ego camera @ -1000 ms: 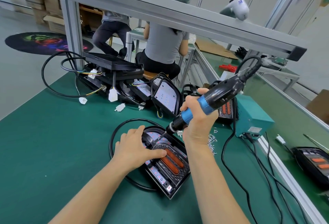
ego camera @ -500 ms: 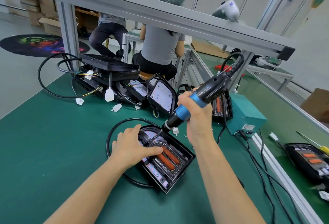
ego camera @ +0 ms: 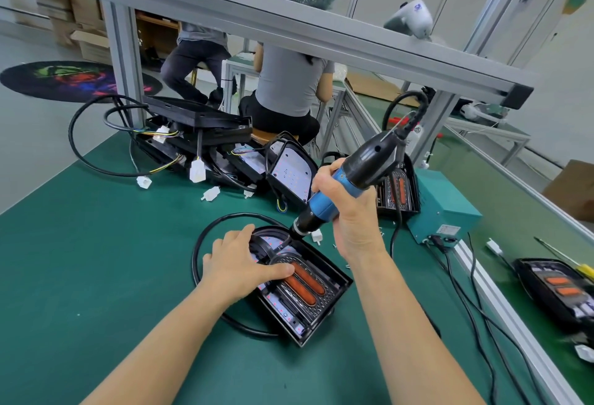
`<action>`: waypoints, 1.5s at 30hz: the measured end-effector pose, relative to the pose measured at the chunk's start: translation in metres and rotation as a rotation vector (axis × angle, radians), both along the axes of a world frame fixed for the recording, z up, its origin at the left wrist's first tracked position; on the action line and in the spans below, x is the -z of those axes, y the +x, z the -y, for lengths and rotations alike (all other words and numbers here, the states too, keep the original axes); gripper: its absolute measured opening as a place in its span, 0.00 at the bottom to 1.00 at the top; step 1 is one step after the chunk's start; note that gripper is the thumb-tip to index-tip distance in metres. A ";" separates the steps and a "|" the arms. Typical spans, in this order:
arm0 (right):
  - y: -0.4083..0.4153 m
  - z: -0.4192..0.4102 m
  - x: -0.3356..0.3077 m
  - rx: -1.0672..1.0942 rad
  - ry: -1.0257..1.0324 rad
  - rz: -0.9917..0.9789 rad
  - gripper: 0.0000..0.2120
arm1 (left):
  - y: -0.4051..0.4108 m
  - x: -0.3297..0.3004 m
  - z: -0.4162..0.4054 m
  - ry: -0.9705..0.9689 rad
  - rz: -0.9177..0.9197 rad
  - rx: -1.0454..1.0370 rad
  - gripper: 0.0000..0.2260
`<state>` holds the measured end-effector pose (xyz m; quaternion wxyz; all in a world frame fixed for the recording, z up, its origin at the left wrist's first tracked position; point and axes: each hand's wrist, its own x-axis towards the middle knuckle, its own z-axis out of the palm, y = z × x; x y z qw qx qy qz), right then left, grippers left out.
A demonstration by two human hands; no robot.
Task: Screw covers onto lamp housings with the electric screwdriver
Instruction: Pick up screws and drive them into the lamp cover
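Gripping blue-black screwdriver (ego camera: 348, 184), right hand (ego camera: 348, 214); left hand (ego camera: 239, 264) flat on orange-lensed housing (ego camera: 308, 295).

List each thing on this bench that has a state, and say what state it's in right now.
Electric screwdriver: gripped, tilted, bit down at the housing's rounded end.
Right hand: gripping the screwdriver.
Left hand: pressing flat on the cover.
Lamp housing: lying flat, cover seated in it.
Black cable: looped around the housing.
Housing pile: stacked unevenly, connectors loose.
Teal box: plugged in.
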<state>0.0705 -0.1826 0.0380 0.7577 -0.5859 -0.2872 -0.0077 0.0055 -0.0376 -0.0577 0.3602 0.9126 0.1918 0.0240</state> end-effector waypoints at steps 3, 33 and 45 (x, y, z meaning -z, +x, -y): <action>0.000 0.003 0.002 -0.036 0.037 -0.027 0.09 | 0.000 0.000 0.001 0.003 0.001 -0.007 0.50; -0.010 0.011 0.005 0.157 0.271 -0.137 0.12 | -0.007 -0.003 0.002 -0.049 0.025 -0.031 0.53; -0.004 0.090 -0.010 0.397 0.650 -0.126 0.19 | -0.006 -0.023 0.009 0.045 0.359 -0.073 0.23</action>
